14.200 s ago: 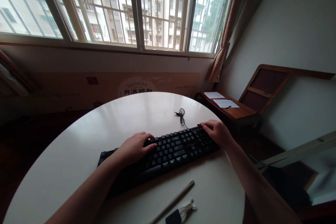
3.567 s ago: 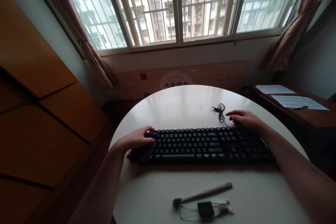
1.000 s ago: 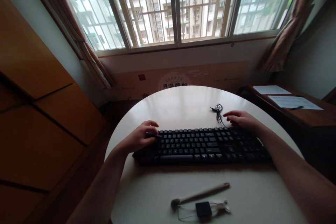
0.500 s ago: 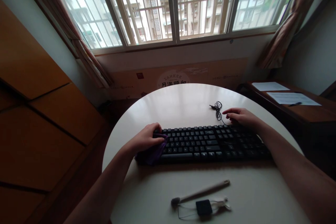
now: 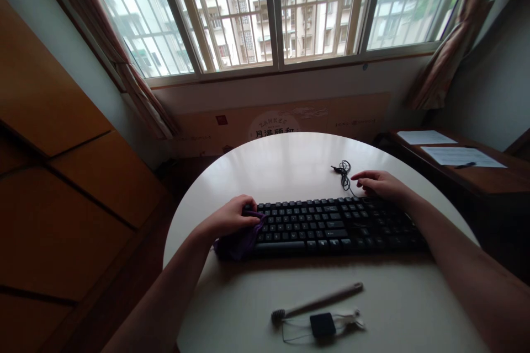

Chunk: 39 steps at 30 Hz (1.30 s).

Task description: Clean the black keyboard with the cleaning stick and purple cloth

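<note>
A black keyboard [image 5: 296,226] lies flat on the white round table [image 5: 232,303]. My left hand [image 5: 232,216] is closed on a purple cloth [image 5: 242,244], which lies bunched over the left end of the keyboard and hides the keys there. My right hand [image 5: 379,185] rests at the keyboard's back edge, toward its right side, with the fingers stretched out to the left. Just beyond those fingertips lies the keyboard's coiled black cable [image 5: 343,172]. The right forearm covers part of the keyboard's right end.
In front of the keyboard lie a long-handled brush [image 5: 321,301] with dark bristles and a small black square piece [image 5: 322,325] with thin pale loops. At the right, a brown desk [image 5: 497,179] bears paper sheets [image 5: 464,156] and a pen [image 5: 466,165]. A window stands behind.
Hardly anything differs. My left hand and the cloth have shifted very slightly, and the camera view has tilted a touch. My right hand stays in place.
</note>
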Available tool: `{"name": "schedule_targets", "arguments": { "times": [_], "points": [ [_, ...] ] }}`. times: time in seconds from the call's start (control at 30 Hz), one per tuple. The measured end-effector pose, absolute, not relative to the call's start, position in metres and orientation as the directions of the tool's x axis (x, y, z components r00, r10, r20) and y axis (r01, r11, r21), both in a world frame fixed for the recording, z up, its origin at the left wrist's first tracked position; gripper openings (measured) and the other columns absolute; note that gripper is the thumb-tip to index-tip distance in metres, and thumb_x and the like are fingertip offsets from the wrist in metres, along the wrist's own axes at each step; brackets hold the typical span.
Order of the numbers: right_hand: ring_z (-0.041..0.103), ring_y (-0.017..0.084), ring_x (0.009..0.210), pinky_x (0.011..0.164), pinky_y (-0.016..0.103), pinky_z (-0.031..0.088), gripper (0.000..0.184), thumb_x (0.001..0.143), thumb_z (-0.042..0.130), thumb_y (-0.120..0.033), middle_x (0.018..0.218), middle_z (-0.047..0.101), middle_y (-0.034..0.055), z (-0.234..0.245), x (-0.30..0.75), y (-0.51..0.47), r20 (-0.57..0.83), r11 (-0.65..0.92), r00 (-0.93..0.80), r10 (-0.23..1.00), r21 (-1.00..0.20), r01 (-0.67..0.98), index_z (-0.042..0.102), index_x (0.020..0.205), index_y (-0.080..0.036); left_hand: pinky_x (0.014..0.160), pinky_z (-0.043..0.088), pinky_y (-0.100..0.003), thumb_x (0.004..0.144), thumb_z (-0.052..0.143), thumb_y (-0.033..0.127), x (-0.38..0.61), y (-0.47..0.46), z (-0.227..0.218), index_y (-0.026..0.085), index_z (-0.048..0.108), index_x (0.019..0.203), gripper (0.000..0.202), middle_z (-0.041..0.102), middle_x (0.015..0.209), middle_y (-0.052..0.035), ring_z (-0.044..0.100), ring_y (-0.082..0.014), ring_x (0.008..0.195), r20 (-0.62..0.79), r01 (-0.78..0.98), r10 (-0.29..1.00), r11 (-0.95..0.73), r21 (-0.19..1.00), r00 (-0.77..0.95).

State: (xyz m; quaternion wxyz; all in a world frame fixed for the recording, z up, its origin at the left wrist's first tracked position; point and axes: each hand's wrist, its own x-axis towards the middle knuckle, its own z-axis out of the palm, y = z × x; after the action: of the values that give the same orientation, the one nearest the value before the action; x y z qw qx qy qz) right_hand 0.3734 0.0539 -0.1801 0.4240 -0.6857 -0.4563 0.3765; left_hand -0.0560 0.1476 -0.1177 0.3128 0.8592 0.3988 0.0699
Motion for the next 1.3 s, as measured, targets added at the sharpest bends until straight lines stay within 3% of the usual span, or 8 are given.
{"name": "schedule_targets", "arguments": {
  "times": [0.23, 0.43, 0.6, 0.8, 1.0, 1.3],
  "points": [
    [0.055, 0.011, 0.062, 0.061, 0.022, 0.048, 0.030, 0.076, 0.062, -0.029, 0.086, 0.067, 0.0056, -0.180, 0.373, 0.054, -0.127, -0.223, 0.309, 0.942, -0.929, 0.296, 0.070, 0.103, -0.018, 0.085, 0.048, -0.034, 0.070, 0.059, 0.027, -0.058, 0.148, -0.120, 0.020, 0.062, 0.087, 0.019, 0.061, 0.102, -0.0047, 0.058, -0.0242, 0.096, -0.098, 0.592, 0.703, -0.505, 0.628, 0.704],
    [0.056, 0.012, 0.063, 0.060, 0.022, 0.048, 0.032, 0.079, 0.061, -0.029, 0.087, 0.068, 0.0065, -0.181, 0.375, 0.055, -0.119, -0.219, 0.290, 0.950, -0.913, 0.344, 0.070, 0.107, -0.017, 0.102, 0.041, -0.037, 0.073, 0.065, 0.033, -0.064, 0.148, -0.117, 0.021, 0.068, 0.080, 0.014, 0.055, 0.128, -0.0065, 0.051, -0.0280, 0.118, -0.002, 0.495, 0.641, -0.591, 0.637, 0.768],
    [0.058, 0.012, 0.064, 0.061, 0.023, 0.048, 0.031, 0.079, 0.061, -0.029, 0.089, 0.069, 0.0064, -0.179, 0.374, 0.055, -0.111, -0.218, 0.282, 0.953, -0.899, 0.380, 0.070, 0.106, -0.018, 0.102, 0.041, -0.038, 0.077, 0.065, 0.034, -0.056, 0.143, -0.115, 0.022, 0.069, 0.079, 0.013, 0.057, 0.125, -0.0063, 0.052, -0.0270, 0.116, 0.050, 0.470, 0.630, -0.628, 0.620, 0.775],
    [0.058, 0.013, 0.064, 0.061, 0.024, 0.048, 0.031, 0.079, 0.061, -0.030, 0.086, 0.069, 0.0061, -0.176, 0.372, 0.054, -0.123, -0.233, 0.287, 0.950, -0.892, 0.388, 0.071, 0.106, -0.018, 0.091, 0.047, -0.036, 0.075, 0.065, 0.035, -0.044, 0.141, -0.120, 0.021, 0.062, 0.079, 0.015, 0.064, 0.107, -0.0058, 0.059, -0.0242, 0.098, 0.029, 0.513, 0.653, -0.622, 0.592, 0.757],
    [0.057, 0.012, 0.062, 0.060, 0.023, 0.047, 0.030, 0.078, 0.060, -0.029, 0.086, 0.068, 0.0056, -0.177, 0.371, 0.054, -0.113, -0.229, 0.307, 0.945, -0.900, 0.372, 0.071, 0.104, -0.018, 0.086, 0.047, -0.033, 0.071, 0.060, 0.025, -0.040, 0.140, -0.119, 0.021, 0.055, 0.070, 0.007, 0.065, 0.103, -0.0046, 0.060, -0.0230, 0.094, 0.038, 0.546, 0.677, -0.624, 0.559, 0.735],
    [0.056, 0.011, 0.062, 0.059, 0.022, 0.047, 0.029, 0.079, 0.058, -0.027, 0.085, 0.068, 0.0059, -0.172, 0.367, 0.053, -0.098, -0.218, 0.310, 0.946, -0.899, 0.379, 0.071, 0.103, -0.017, 0.090, 0.047, -0.035, 0.072, 0.066, 0.035, -0.043, 0.141, -0.112, 0.021, 0.058, 0.069, 0.017, 0.063, 0.114, -0.0061, 0.060, -0.0256, 0.102, -0.051, 0.541, 0.652, -0.580, 0.609, 0.756]
  ]
}}
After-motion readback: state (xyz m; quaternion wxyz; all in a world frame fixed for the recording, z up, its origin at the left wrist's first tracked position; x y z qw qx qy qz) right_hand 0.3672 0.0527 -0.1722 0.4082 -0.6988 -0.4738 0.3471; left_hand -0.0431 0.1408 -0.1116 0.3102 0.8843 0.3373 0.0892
